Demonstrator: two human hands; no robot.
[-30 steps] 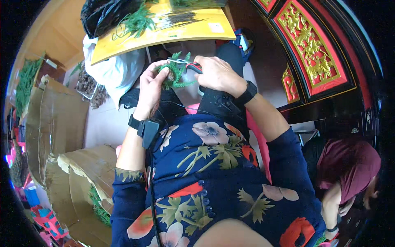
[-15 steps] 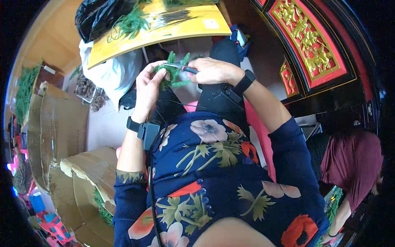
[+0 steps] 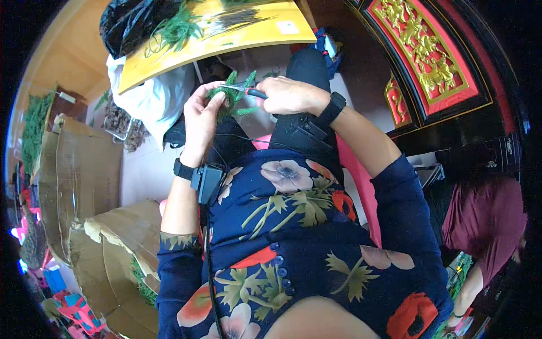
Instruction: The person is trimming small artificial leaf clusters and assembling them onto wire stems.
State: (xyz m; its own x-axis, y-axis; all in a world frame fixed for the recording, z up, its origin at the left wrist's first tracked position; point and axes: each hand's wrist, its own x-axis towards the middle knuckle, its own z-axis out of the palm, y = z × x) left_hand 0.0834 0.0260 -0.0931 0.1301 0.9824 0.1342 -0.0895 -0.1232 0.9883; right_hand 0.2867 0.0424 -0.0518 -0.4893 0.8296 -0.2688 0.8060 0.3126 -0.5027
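Note:
My left hand point(image 3: 202, 112) pinches a green artificial pine sprig point(image 3: 244, 93) between thumb and fingers, above my lap. Its short branches spread out to the right of the thumb. My right hand point(image 3: 291, 96) is wrapped round the dark and red handles of a pair of pliers point(image 3: 255, 92). The slim metal jaws reach left into the sprig, close to my left fingertips. Whether the jaws grip a stem is too small to tell.
A yellow table point(image 3: 265, 42) ahead carries green sprigs point(image 3: 179, 28), dark thin stems point(image 3: 234, 20) and a black plastic bag point(image 3: 135, 25). A white bag point(image 3: 152, 107) hangs below. Cardboard boxes point(image 3: 87, 169) stand left; another person's maroon sleeve point(image 3: 485, 220) is at right.
Both hands have stayed nearly in place, with the pliers' jaws still at the sprig. The pliers and right hand have shifted slightly left and up. The view has moved a little.

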